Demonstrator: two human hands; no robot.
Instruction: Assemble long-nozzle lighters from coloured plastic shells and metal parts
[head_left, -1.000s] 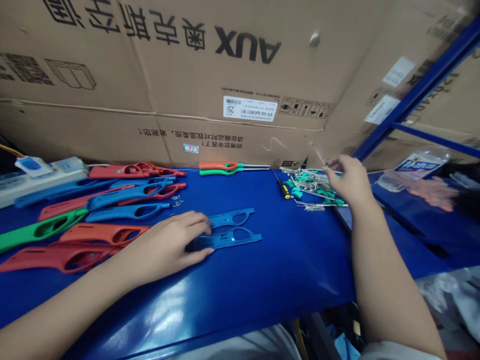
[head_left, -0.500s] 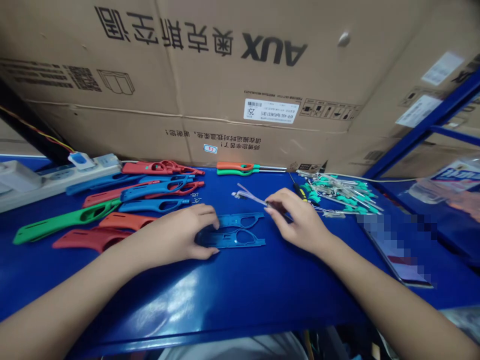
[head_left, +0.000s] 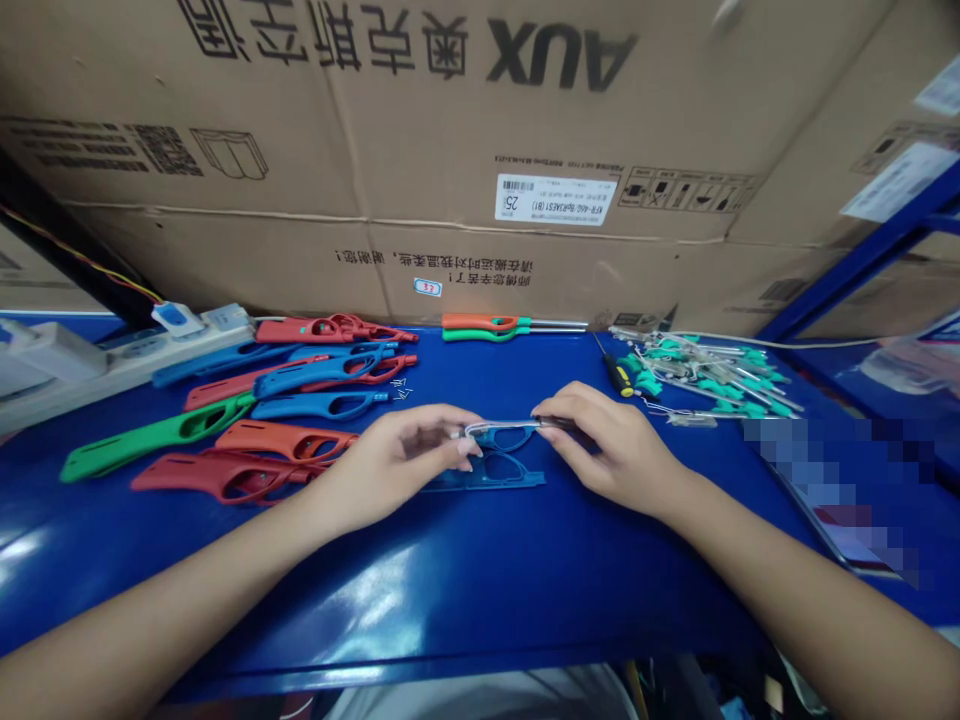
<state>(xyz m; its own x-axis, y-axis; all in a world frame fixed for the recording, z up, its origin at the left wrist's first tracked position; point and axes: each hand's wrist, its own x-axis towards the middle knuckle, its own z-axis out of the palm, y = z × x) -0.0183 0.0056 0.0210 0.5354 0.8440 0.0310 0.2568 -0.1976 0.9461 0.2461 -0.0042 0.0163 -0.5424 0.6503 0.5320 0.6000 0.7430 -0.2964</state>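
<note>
Blue shell halves are laid on the blue table between the left hand and the right hand, partly hidden by the left. Beyond that hand and to its left, assorted coloured shells are spread, partly overlapping; beyond the right hand, green-ended rods are piled. Two seemingly finished lighters are set beyond both hands, and a screwdriver just beyond the right. One thin wired piece is pinched by the left hand and gripped at its darker end by the right; it is held above the halves, unseated, so these are judged unfilled and unclosed. Small screws are scattered beyond the left hand, apparently unused.
</note>
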